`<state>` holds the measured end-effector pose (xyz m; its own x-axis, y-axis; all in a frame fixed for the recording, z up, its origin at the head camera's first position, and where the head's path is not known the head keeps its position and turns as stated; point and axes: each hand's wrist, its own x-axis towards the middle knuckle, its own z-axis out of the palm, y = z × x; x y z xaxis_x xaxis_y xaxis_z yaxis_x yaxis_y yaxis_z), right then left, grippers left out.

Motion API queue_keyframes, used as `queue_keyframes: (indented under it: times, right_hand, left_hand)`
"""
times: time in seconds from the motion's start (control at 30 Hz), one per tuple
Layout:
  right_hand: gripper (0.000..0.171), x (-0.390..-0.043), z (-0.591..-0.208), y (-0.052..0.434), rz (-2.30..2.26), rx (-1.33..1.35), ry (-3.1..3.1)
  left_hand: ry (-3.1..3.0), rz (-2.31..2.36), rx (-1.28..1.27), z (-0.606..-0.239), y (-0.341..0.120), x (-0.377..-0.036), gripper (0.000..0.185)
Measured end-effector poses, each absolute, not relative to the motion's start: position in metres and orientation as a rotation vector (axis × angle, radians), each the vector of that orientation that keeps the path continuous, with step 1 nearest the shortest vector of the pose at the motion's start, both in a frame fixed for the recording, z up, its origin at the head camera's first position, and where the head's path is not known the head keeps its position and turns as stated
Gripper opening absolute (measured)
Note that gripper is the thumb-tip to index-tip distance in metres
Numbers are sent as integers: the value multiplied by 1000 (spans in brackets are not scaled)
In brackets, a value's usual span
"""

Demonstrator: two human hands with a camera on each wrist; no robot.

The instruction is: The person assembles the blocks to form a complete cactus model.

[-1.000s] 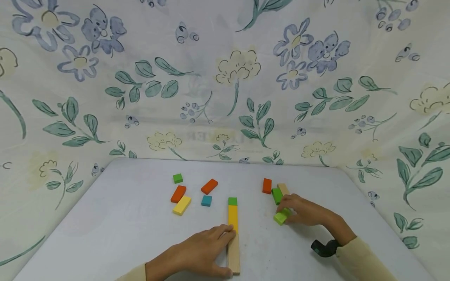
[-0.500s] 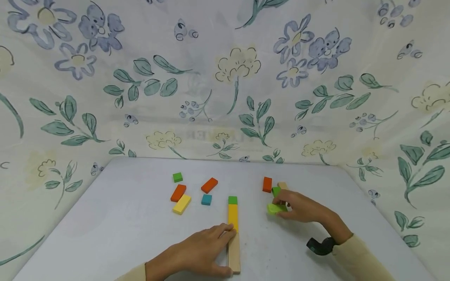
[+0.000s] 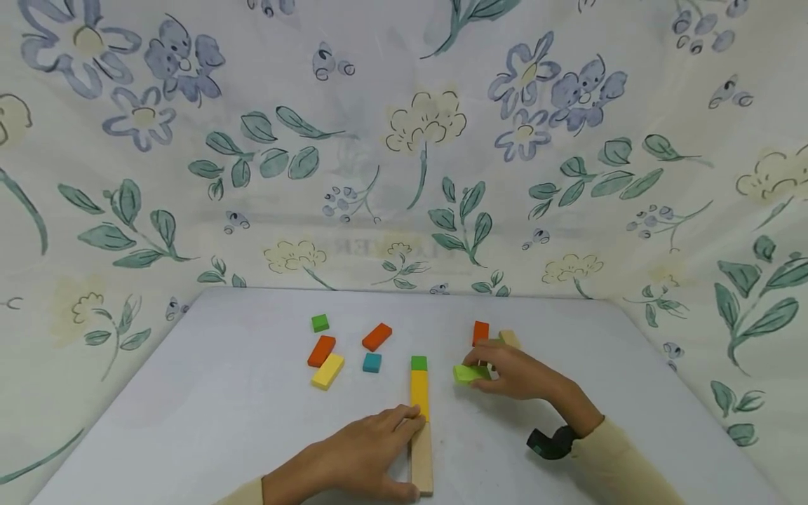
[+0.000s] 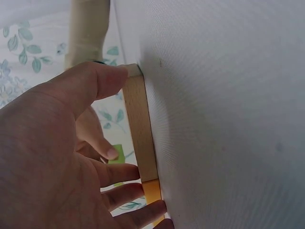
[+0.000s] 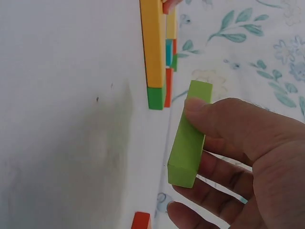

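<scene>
Taking the line of blocks near the middle of the white table [image 3: 221, 393] as the landmark: to its left lie loose pieces well apart from it, a small green cube [image 3: 320, 322], an orange block [image 3: 321, 351], a yellow block [image 3: 327, 371], a second orange block [image 3: 376, 337] and a teal cube [image 3: 372, 362].

The line itself runs from a bare wooden block [image 3: 421, 457] nearest the person through a long yellow block [image 3: 419, 394] to a small green square block [image 3: 419, 362] at the far end. The left hand [image 3: 353, 459] lies flat against the line's left side, fingers straight, pressing on the wooden block and the near end of the yellow one.

Just right of the line's far end, the right hand [image 3: 514, 372] pinches a light green block [image 3: 468, 373] between thumb and fingers, lifted off the table. Beyond it sit an orange block [image 3: 480, 332] and a wooden block [image 3: 508, 339], partly hidden.

Risks, as a judgement: the pinch sits near one end of the light green block, so it could swivel or slip. Brought in carelessly, it might knock the small green square block askew, since the left hand braces only the near part. The right sleeve could also drag the pieces behind it.

No brand, label or readable writing shows on anything.
</scene>
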<state>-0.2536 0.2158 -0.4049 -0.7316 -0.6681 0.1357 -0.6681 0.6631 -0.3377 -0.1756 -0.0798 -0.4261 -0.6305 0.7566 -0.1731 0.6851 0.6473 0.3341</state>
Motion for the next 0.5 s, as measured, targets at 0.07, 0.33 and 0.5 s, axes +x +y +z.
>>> queue_keyframes:
  times: [0.07,0.33,0.5]
  right_hand:
    - [26,-254,-406,212,572,1168,-2860]
    - [28,-256,-409,200,565,1221,-2835]
    - [27,-257,-413,193,512,1200,-2840]
  left_hand:
    - [2570,344,1160,-427,-80,-176,87]
    - [2570,332,1159,-427,-79,-176,87]
    - [2572,324,1151,-427,-78,-176,88]
